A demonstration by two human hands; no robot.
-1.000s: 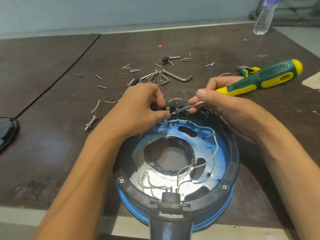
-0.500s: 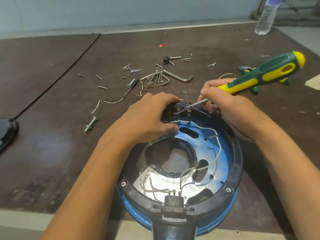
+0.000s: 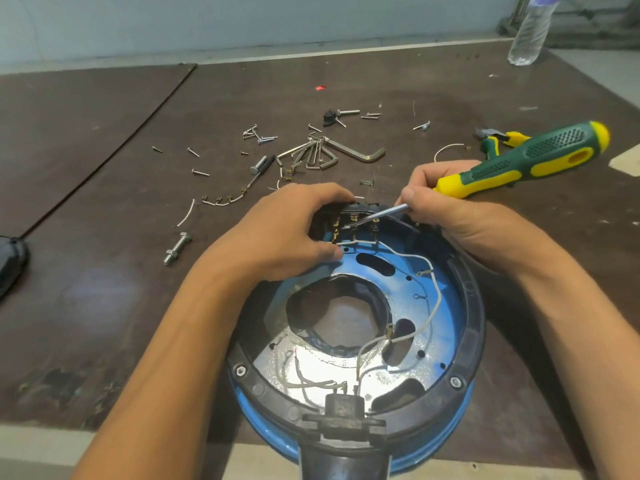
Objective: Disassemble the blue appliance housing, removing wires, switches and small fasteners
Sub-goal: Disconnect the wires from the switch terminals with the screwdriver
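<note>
The round blue housing (image 3: 446, 317) with a black rim lies open side up at the table's near edge. White wires (image 3: 433, 306) run across its inside. At its far rim sits a black switch block (image 3: 360, 216) with brass terminals. My left hand (image 3: 287, 233) grips that block from the left, thumb down on the blue floor. My right hand (image 3: 457, 216) holds a green and yellow screwdriver (image 3: 519, 161) low on the handle. Its metal tip rests on the terminals. A black plug socket (image 3: 343, 410) sits at the near rim.
Loose screws (image 3: 259, 135), a bundle of hex keys (image 3: 325, 154), a large bolt (image 3: 177, 247) and cut wire pieces lie beyond the housing. Green and yellow pliers (image 3: 498, 138) lie far right, a plastic bottle (image 3: 530, 32) at the back right. A black object (image 3: 10, 265) sits at the left edge.
My left hand has slid further over the switch block and now covers its left side. The screwdriver handle has tilted and shifted slightly; its tip stays on the terminals.
</note>
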